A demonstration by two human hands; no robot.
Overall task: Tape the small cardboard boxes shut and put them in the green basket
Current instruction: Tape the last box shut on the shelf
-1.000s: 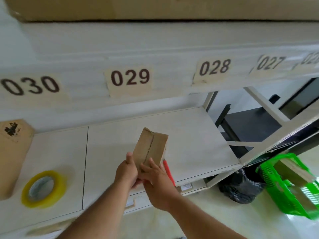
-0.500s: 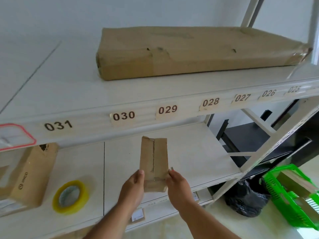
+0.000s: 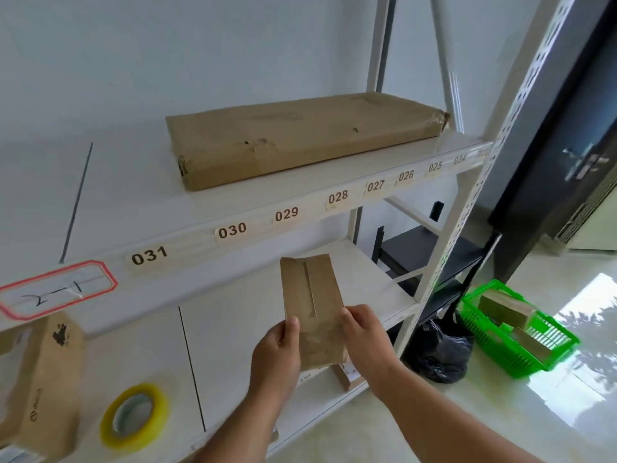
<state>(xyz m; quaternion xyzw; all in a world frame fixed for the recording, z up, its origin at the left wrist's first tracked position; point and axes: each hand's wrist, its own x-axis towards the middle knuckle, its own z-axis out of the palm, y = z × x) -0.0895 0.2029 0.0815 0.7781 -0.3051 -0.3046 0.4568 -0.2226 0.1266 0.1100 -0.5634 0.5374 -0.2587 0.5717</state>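
A small brown cardboard box stands upright in front of the lower shelf, its flap seam facing me and clear tape across its lower part. My left hand grips its lower left edge, thumb on the front. My right hand grips its lower right edge. The green basket sits on the floor at the right with several small boxes inside. A roll of yellow tape lies flat on the lower shelf at the left.
A long flat cardboard box lies on the upper shelf. Another brown box stands on the lower shelf at far left. A black bag lies on the floor by the white shelf post. A dark door is at right.
The view has tilted upward, showing the upper shelf and wall. The box has turned upright with its seam facing me, and both hands now grip its lower edges.
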